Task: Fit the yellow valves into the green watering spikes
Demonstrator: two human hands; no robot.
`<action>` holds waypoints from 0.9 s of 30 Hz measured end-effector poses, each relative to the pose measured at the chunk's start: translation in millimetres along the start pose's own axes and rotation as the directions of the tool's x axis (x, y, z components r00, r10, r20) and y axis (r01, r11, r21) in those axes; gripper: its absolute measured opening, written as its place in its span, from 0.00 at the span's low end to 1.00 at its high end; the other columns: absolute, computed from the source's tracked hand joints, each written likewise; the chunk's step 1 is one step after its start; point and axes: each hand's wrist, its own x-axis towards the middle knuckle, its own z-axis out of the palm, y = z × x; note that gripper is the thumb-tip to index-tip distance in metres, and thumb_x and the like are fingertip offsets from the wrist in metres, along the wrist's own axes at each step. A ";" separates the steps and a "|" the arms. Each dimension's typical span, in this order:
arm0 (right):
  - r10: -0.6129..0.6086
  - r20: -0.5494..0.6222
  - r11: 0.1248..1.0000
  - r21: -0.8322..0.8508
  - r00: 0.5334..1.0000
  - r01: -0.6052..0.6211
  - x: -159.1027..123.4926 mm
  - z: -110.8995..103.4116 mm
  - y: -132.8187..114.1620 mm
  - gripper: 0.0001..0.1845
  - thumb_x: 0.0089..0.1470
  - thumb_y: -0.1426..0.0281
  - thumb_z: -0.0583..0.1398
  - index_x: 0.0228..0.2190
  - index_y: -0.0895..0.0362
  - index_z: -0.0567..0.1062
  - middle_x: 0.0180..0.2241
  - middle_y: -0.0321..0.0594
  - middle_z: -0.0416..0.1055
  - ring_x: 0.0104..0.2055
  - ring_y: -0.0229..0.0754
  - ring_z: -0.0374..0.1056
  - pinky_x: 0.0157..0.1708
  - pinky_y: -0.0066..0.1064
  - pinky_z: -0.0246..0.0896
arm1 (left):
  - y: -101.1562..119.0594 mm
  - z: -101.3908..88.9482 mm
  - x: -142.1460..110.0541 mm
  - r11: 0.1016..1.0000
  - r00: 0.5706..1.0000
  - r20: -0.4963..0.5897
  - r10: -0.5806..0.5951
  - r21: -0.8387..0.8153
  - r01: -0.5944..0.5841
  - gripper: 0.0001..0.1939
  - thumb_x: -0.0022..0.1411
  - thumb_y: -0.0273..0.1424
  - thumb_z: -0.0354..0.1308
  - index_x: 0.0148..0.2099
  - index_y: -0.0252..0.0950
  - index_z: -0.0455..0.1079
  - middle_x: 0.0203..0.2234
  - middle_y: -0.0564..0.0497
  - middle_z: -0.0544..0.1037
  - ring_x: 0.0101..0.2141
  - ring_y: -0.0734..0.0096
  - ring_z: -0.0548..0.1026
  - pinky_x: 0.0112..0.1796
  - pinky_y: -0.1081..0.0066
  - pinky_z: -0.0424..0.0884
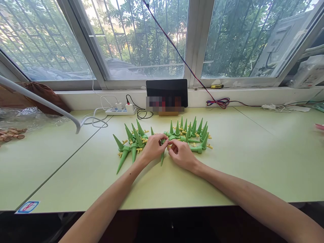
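Over the middle of the table my left hand point(155, 146) is closed around the top of a green watering spike point(162, 159), whose pointed end hangs down below the fingers. My right hand point(182, 153) meets it fingertip to fingertip in a pinch. A bit of yellow shows at those fingertips, but its shape is mostly hidden. Left of the hands are several green spikes point(124, 158) with small yellow valves, some upright and some lying down. On the right stands another group of upright spikes point(204, 142), also with yellow valves.
At the back, a dark tablet point(167, 92) leans on a stand below the window. A power strip point(120, 110) with plugs and cables lies to its left. A white curved arm point(45, 101) crosses the left side. Bundled wires point(218, 102) hang at the sill.
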 end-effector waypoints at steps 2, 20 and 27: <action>0.003 -0.011 1.000 -0.003 1.000 -0.003 -0.3 -0.1 -0.7 0.08 0.55 0.73 0.56 0.37 0.59 0.74 0.23 0.34 0.68 0.24 0.37 0.61 0.27 0.27 0.56 | 0.5 -0.5 0.2 1.000 1.000 0.000 -0.010 0.000 0.010 0.08 0.61 0.29 0.54 0.32 0.35 0.73 0.23 0.54 0.76 0.23 0.76 0.67 0.29 0.74 0.63; 0.055 -0.163 0.998 0.023 0.985 -0.052 0.5 -2.4 -5.8 0.12 0.59 0.69 0.52 0.39 0.60 0.74 0.31 0.41 0.72 0.27 0.39 0.64 0.30 0.30 0.60 | -0.3 -2.6 2.1 0.991 0.994 -0.021 -0.108 -0.085 0.106 0.14 0.63 0.37 0.54 0.30 0.34 0.72 0.21 0.56 0.73 0.20 0.78 0.62 0.26 0.74 0.59; 0.007 -0.148 1.000 0.018 0.989 -0.004 2.0 -1.6 -4.2 0.12 0.59 0.71 0.52 0.35 0.59 0.76 0.34 0.43 0.74 0.30 0.41 0.66 0.33 0.32 0.61 | -0.9 -3.6 2.9 0.987 0.991 -0.032 -0.129 -0.099 0.125 0.12 0.62 0.37 0.55 0.31 0.34 0.72 0.21 0.56 0.72 0.21 0.78 0.61 0.26 0.74 0.58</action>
